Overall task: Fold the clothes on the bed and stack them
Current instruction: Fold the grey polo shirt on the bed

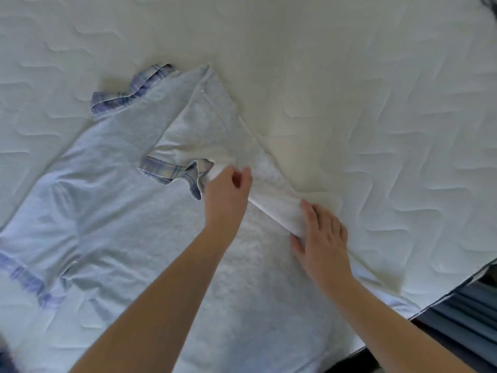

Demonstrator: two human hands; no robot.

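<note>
Plainly unlabelled shirt (113,211) — left hand (226,195) pinching, right hand (322,238) pressing

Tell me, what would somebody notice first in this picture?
First, the pale blue shirt with plaid trim, spread across the white mattress, with one side folded over its middle. Then the two bare arms reaching in from below: the left hand pinches the folded sleeve, and the right hand lies flat on the fold's edge.

Soft bright daylight, slight blur
</note>
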